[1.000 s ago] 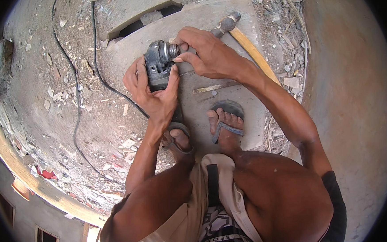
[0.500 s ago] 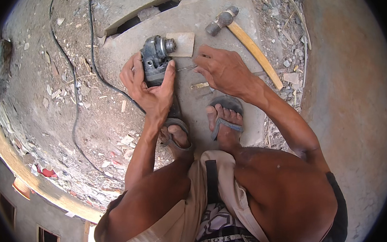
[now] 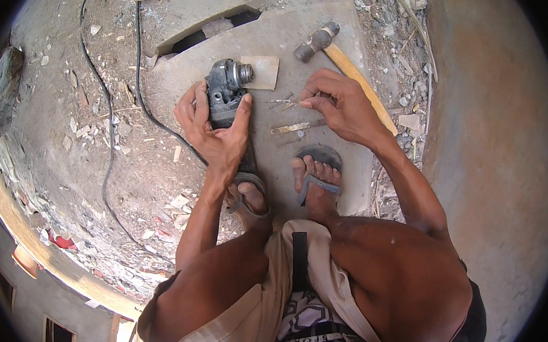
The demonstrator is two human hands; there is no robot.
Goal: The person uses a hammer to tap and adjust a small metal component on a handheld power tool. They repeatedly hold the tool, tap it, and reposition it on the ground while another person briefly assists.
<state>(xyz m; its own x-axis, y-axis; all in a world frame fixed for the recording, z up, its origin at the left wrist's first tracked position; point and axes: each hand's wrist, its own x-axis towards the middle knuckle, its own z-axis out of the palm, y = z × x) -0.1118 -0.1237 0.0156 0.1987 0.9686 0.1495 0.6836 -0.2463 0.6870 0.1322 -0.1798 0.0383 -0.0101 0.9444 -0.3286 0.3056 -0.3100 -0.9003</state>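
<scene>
My left hand point(image 3: 216, 132) is wrapped round the dark body of an angle grinder point(image 3: 225, 86), its thumb on the near right side. The grinder's bare spindle points right, with no disc on it. To its right, my right hand point(image 3: 340, 107) is closed in a pinch low over the slab. Whatever its fingertips hold is too small to make out. Thin slivers point(image 3: 277, 101) lie on the slab beside those fingertips. Just nearer to me is a narrow worn strip point(image 3: 293, 127). A small tan board piece point(image 3: 266, 71) lies beside the spindle.
A ball-peen hammer point(image 3: 364, 81) with a wooden handle lies beyond and right of my right hand. The concrete slab point(image 3: 355, 166) has a slot point(image 3: 191, 40) at its far edge. Black cable point(image 3: 139, 66) crosses the rubble-strewn ground at left. My sandalled feet point(image 3: 315, 175) are close by.
My right hand has moved right and slightly nearer, away from the grinder, uncovering the slivers and more of the strip. My left hand keeps its hold; the view has shifted slightly.
</scene>
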